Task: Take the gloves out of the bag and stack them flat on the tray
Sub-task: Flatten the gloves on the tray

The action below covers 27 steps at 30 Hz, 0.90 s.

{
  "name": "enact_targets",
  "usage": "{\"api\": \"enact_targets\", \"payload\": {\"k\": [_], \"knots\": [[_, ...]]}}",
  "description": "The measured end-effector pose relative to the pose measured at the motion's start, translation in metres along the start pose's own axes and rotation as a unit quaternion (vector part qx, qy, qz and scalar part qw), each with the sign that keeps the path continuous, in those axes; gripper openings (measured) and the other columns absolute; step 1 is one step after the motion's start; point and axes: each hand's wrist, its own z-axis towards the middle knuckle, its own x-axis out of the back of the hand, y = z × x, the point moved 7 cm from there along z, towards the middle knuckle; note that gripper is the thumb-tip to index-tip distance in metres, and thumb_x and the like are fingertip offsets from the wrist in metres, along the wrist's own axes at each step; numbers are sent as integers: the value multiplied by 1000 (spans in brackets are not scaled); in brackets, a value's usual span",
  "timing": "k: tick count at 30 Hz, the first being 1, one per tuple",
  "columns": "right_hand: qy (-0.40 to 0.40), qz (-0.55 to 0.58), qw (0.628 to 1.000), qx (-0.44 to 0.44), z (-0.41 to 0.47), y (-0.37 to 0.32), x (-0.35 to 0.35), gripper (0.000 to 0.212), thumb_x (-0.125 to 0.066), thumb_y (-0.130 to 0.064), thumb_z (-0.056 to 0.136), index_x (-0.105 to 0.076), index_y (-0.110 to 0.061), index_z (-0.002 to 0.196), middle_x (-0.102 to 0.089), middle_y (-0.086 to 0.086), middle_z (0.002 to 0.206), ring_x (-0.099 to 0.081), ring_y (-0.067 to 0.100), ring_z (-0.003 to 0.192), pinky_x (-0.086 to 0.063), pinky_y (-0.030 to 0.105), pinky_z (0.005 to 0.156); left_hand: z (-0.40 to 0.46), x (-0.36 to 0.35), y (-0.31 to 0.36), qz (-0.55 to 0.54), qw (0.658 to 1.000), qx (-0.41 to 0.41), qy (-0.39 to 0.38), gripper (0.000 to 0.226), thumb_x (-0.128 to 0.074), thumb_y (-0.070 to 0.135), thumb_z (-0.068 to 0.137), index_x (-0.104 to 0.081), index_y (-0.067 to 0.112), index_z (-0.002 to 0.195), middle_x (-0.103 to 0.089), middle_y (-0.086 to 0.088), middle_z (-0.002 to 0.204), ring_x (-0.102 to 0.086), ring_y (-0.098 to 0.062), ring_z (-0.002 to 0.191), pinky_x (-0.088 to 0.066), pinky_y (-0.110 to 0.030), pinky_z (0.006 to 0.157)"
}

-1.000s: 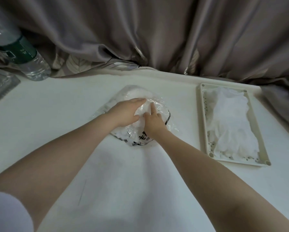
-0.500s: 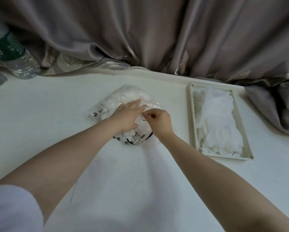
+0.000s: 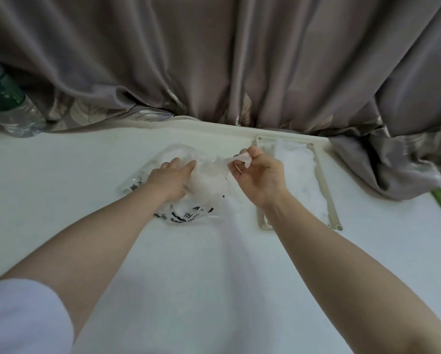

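On the clear plastic bag lying at the centre of the frame, you see black print along its near edge, just below your left wrist: a bold character-like mark, small letters that look like "NI" and perhaps a "2", all turned away from you and too blurred to read as words. A small printed patch near the bag's left corner is equally unclear. The green label on the bottle at the upper left carries pale markings you cannot make out.
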Motion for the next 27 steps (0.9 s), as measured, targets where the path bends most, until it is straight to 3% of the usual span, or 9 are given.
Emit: {"api": "enact_targets", "payload": {"k": [3,5,9,12,16,20,22,24,27], "knots": [[32,45,998,-4,-4,-13,10,25,-32,9,63,-48,-11,59,-47,5,56,-46,18,47,-48,30,69,-6,-2,8,-31,999,10,-10,77,-57,28,88,-11,37,149,10,-9,158,1,-29,145,-14,-40,116],[49,37,998,-9,-5,-16,17,35,-26,11,74,-50,-10,58,-48,6,55,-49,19,45,-47,33,76,-11,8,28,-74,996,-33,46,71,-60,26,84,-25,38,146,17,-4,157,12,-26,145,1,-38,117],[42,-5,999,-33,-7,-17,14,33,-25,11,78,-47,-10,64,-48,5,55,-50,18,45,-52,33,69,-29,26,65,-134,975,-129,123,73,-70,40,77,-36,31,140,16,3,157,15,-19,144,7,-37,114],[11,-7,998,-54,-7,-13,6,29,-27,11,77,-45,-10,67,-48,5,54,-48,18,47,-55,35,67,-28,21,71,-84,983,-99,130,54,-59,52,84,-52,17,125,5,1,158,11,-20,145,6,-38,114],[3,31,998,-60,-8,-14,0,29,-26,11,77,-44,-9,66,-46,5,53,-45,18,48,-50,47,84,-20,2,57,10,997,-14,82,32,-46,39,96,-64,19,112,-2,-2,158,11,-28,144,7,-44,116],[22,99,994,-37,-5,-30,5,25,-26,11,64,-39,-10,65,-40,6,51,-38,18,46,-50,49,80,-22,-5,32,90,991,75,57,25,-46,26,95,-65,22,109,6,-4,159,16,-34,143,10,-50,113],[38,107,993,-30,-5,-35,11,26,-24,11,62,-39,-10,64,-39,6,54,-39,18,44,-50,49,75,-21,-5,25,80,990,100,55,25,-48,21,92,-64,23,111,8,-7,158,17,-36,142,10,-52,113],[43,126,991,-28,-5,-39,16,29,-19,11,69,-39,-10,64,-37,6,53,-38,18,42,-51,48,74,-21,2,35,22,994,69,85,36,-54,26,88,-53,24,124,9,-8,158,17,-33,143,10,-50,114],[33,156,987,-30,-6,-45,12,32,-14,11,77,-36,-10,70,-34,4,48,-37,17,37,-53,45,77,-17,29,79,-93,987,-39,128,80,-66,39,79,-23,30,145,8,0,158,13,-23,144,5,-46,115]]}}
